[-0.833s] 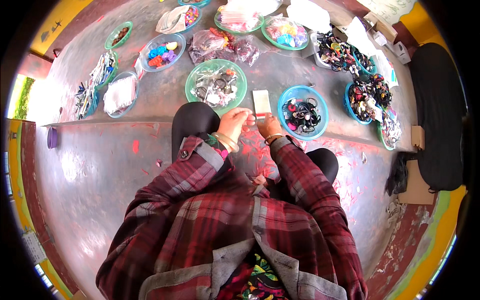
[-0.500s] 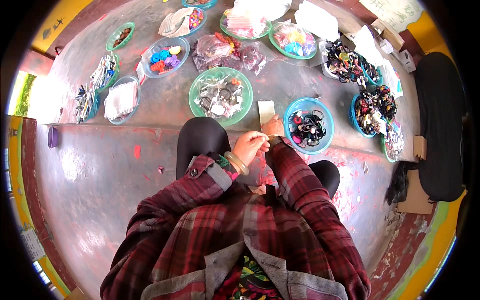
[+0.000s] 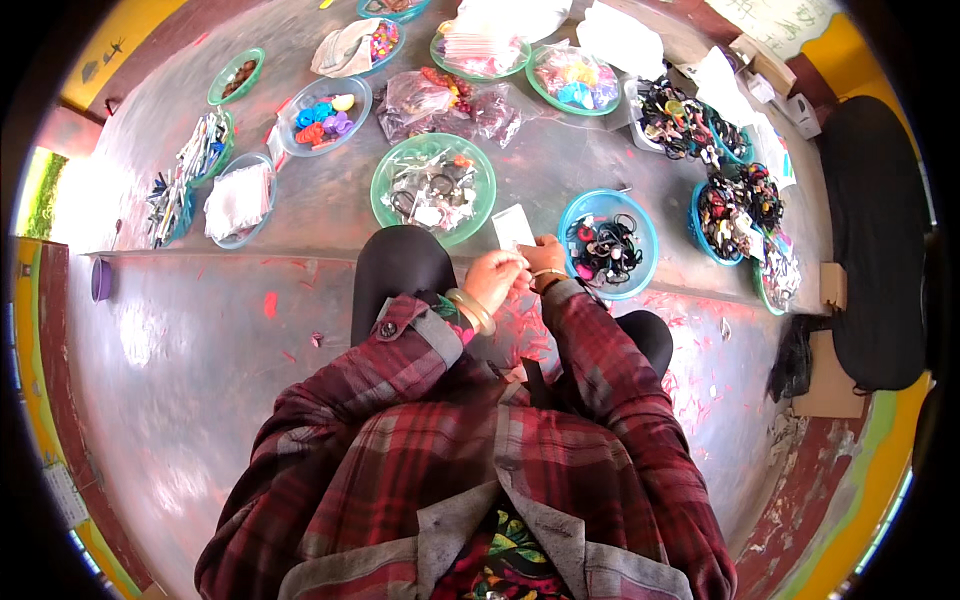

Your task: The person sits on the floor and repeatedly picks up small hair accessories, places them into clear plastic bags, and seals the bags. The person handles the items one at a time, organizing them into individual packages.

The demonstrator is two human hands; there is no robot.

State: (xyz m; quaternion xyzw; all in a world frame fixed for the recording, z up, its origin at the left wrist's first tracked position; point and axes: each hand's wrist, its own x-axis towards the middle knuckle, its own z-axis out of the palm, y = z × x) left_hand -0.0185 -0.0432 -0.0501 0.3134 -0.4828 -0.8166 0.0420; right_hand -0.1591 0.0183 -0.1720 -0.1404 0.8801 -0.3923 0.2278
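A small white card (image 3: 511,228) stands out just beyond my fingers, between a green basin (image 3: 482,222) and a blue basin (image 3: 648,270). My right hand (image 3: 545,258) is closed at the card's lower edge and appears to grip it. Close against it, my left hand (image 3: 493,280) has its fingertips pinched together; what they hold is too small to make out. Black hair ties (image 3: 612,250), with some coloured bits, lie in the blue basin beside my right hand. The green basin holds small packets and dark rings (image 3: 440,188).
Farther off are a bowl of coloured coils (image 3: 325,118), plastic bags of dark red items (image 3: 420,100), and a basin of white sheets (image 3: 238,200). Heaped baskets of hair ties (image 3: 735,215) stand at the right. A raised ledge crosses the floor before my knees; red scraps lie around.
The card has tilted and turned whiter to view, shifting left with my right hand. My two hands have come closer together. The whole view has shifted slightly.
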